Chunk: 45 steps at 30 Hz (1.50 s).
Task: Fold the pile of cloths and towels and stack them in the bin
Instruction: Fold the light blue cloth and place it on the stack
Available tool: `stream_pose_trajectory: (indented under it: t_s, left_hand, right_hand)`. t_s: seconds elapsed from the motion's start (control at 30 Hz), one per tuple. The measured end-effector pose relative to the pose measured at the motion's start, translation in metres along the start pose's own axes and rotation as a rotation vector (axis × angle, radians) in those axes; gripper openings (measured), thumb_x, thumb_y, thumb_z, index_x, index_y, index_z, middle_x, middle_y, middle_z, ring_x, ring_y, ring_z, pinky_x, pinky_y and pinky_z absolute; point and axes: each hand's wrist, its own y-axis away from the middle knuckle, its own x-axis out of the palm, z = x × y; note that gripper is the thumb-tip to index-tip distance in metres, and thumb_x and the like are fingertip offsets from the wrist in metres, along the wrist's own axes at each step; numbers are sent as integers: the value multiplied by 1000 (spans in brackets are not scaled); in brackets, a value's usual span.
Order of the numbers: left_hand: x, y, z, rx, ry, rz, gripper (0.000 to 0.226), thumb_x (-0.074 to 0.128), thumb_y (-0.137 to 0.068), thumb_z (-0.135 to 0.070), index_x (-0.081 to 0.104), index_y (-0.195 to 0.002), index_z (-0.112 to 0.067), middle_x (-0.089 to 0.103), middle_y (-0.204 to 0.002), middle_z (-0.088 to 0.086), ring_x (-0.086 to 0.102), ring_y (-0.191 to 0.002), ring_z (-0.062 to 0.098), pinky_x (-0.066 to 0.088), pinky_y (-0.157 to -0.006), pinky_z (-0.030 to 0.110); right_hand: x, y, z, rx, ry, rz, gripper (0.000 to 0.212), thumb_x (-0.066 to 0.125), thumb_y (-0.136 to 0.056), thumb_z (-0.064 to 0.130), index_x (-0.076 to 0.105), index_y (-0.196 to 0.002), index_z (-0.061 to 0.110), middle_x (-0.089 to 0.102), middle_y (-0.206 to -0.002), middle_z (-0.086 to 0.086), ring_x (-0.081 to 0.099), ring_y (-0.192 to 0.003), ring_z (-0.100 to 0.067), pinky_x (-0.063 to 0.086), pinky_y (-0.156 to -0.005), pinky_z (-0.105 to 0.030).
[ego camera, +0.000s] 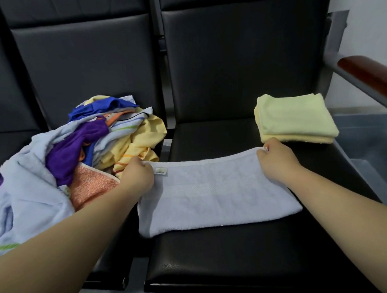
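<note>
A pale blue-white towel [213, 197] lies folded into a long band across the black seat [251, 260]. My left hand [137, 175] pinches its far left corner next to a small label. My right hand [276, 158] pinches the far right corner. Two folded yellow cloths [296, 119] are stacked at the seat's far right. An unfolded pile [75, 158] of blue, purple, yellow and orange cloths covers the seat to the left.
A grey plastic bin [376, 144] stands to the right, beyond the seat's edge, under a metal armrest with a red-brown pad [371, 72]. Black padded backrests [239, 59] rise behind both seats. The near half of the right seat is bare.
</note>
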Motion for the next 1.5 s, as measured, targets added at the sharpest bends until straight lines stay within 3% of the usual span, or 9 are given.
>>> stream_pose_trajectory:
  t_s: [0.1, 0.27, 0.47, 0.57, 0.7, 1.07, 1.2, 1.3, 1.5]
  left_hand:
    - [-2, 2, -2, 16, -26, 25, 29, 43, -105, -20, 48, -127, -1, 57, -119, 20, 55, -101, 33, 43, -80, 39]
    - [-5, 15, -8, 44, -84, 25, 34, 54, -99, -22, 46, -128, -6, 60, -114, 15, 52, -86, 25, 42, -76, 37]
    - [-10, 37, -21, 170, -304, 68, 59, 64, -92, -40, 41, -139, -12, 45, -138, 14, 49, -121, 35, 47, -91, 42]
    - [-6, 51, -32, 308, -382, 120, 49, 61, -93, -44, 50, -135, -20, 45, -138, 9, 48, -123, 31, 48, -96, 41]
    - [17, 74, -48, 449, -408, 275, 31, 53, -98, -44, 49, -118, -20, 61, -120, 4, 58, -104, 24, 51, -89, 41]
    - [53, 62, -92, 655, -511, 373, 36, 27, -103, -48, 52, -109, -23, 56, -124, 3, 50, -121, 26, 28, -110, 56]
    - [68, 58, -98, 716, -616, 438, 50, 24, -104, -48, 35, -152, -42, 19, -166, -2, 5, -156, 32, 0, -119, 67]
    - [75, 60, -93, 725, -608, 400, 51, 24, -103, -54, 24, -154, -53, 4, -170, -2, -8, -156, 35, -9, -119, 67]
    - [56, 95, -79, 527, -436, 296, 56, 40, -99, -55, 29, -153, -46, 22, -163, -2, 27, -143, 37, 25, -115, 51]
  right_hand:
    - [0, 3, -2, -8, -51, -70, 15, 52, -104, 30, 53, -108, 15, 63, -99, -6, 53, -75, -17, 34, -57, -32]
    - [-9, 14, -4, -75, 24, -102, 35, 61, -101, 35, 57, -131, 19, 57, -128, -4, 57, -107, -22, 50, -86, -38]
    - [-8, 45, 6, -315, 183, 21, 20, 57, -101, 29, 60, -120, 25, 50, -134, 2, 47, -122, -20, 42, -87, -33]
    - [-4, 57, 13, -464, 234, 145, 22, 53, -103, 30, 62, -123, 28, 50, -135, 9, 45, -126, -15, 42, -98, -31]
    - [-5, 63, 15, -498, 389, 290, 27, 45, -104, 33, 61, -126, 32, 53, -130, 12, 48, -121, -13, 48, -96, -35]
    - [-25, 83, 17, -223, 592, 314, 13, 47, -99, 26, 58, -94, 23, 60, -97, 1, 59, -80, -18, 46, -62, -33]
    - [-32, 107, 23, -233, 577, 426, 16, 52, -97, 33, 66, -99, 24, 64, -102, 2, 63, -90, -19, 58, -81, -39]
    - [-36, 111, 21, -230, 523, 418, 14, 56, -96, 34, 67, -96, 27, 65, -101, 6, 63, -92, -17, 58, -86, -40]
    - [-37, 109, 10, -245, 417, 368, 7, 61, -92, 34, 66, -90, 30, 65, -96, 10, 62, -87, -12, 59, -81, -36]
